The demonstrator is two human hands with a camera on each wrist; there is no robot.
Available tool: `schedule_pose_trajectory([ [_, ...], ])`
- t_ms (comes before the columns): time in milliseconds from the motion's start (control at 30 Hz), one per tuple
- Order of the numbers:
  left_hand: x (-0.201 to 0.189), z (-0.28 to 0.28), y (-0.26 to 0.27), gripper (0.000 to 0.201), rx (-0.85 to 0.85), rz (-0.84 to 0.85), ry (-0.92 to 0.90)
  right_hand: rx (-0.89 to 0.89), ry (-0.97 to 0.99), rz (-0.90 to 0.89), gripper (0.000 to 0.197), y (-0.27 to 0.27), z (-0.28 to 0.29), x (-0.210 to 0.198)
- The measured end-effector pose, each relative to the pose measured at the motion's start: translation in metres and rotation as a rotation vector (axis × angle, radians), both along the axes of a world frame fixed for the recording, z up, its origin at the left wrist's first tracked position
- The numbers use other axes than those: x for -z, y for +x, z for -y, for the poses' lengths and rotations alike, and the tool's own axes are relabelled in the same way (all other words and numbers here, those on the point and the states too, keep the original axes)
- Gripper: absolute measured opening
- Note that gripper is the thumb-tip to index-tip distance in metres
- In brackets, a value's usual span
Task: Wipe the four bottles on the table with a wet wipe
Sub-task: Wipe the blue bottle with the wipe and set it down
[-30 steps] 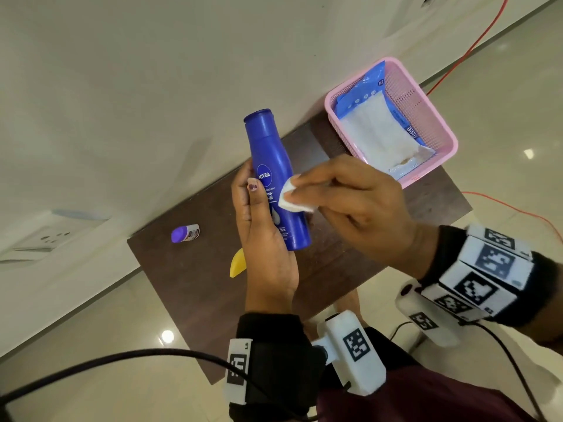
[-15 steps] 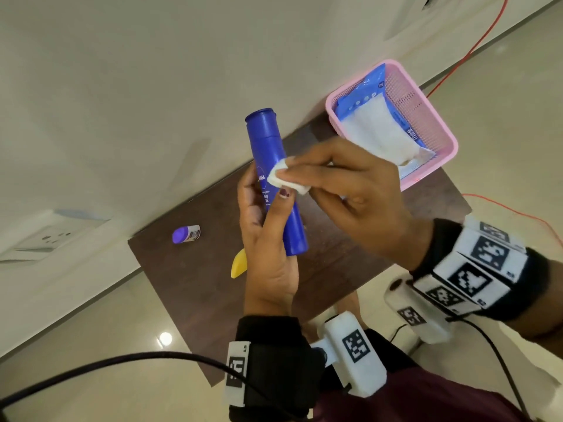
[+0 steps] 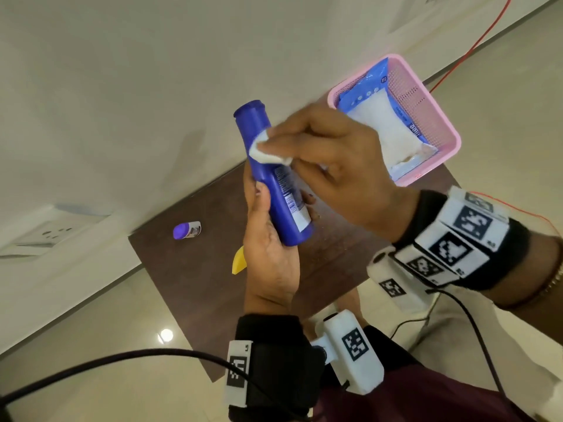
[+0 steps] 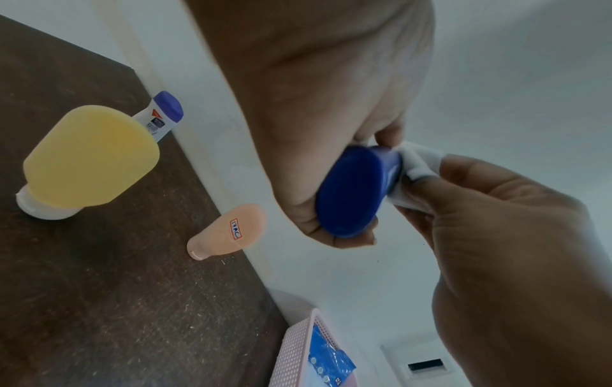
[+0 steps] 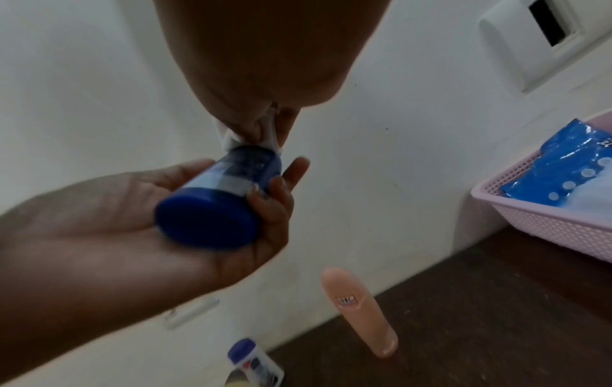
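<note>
Your left hand [image 3: 268, 248] grips the lower half of the tall blue plastic bottle [image 3: 274, 178], fingers and thumb curled round its body, and holds it above the dark brown wooden table [image 3: 195, 278] with the cap end pointing up and away from you. Your right hand [image 3: 341, 166] pinches a small folded white wet wipe [image 3: 268, 150] between the fingertips and presses it against the bottle's upper part, just below the neck. On the table stand three other bottles: a squat yellow bottle with a white cap [image 4: 89, 159] turned cap-down, a slim peach-coloured tube [image 4: 228, 230] near the wall, and a small white bottle with a purple cap [image 3: 186, 230] close to the table's far edge. At the right end of the table a pink perforated plastic basket [image 3: 426, 99] holds a blue pack of wet wipes [image 3: 374, 86]
</note>
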State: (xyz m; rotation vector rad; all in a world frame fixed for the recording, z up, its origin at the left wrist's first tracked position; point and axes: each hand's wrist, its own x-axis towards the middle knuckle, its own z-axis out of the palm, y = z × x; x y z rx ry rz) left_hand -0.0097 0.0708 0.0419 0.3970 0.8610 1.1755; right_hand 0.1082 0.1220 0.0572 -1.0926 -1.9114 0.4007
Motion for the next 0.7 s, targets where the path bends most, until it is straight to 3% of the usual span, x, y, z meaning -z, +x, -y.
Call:
schedule_pose_trajectory([
  [167, 0.002, -0.005, -0.005, 0.062, 0.045, -0.051, 0.080, -0.153, 0.019, 0.202, 0.024, 0.009, 0.048, 0.018],
  [333, 0.007, -0.003, 0.004, 0.052, 0.055, -0.032, -0.062, -0.001, 0.064, 0.060, 0.018, 0.010, 0.017, 0.015],
  [467, 0.005, -0.001, 0.009, 0.050, 0.043, 0.007, -0.054, 0.038, 0.100, -0.003, 0.019, -0.003, -0.005, 0.003],
  [600, 0.001, -0.006, 0.005, 0.062, 0.000, 0.057, -0.005, -0.054, 0.127, 0.252, 0.022, 0.002, 0.025, 0.009],
  [700, 0.001, -0.007, 0.002, 0.057, -0.012, 0.073, 0.038, -0.180, 0.106, 0.349, 0.029, 0.015, 0.052, 0.019],
])
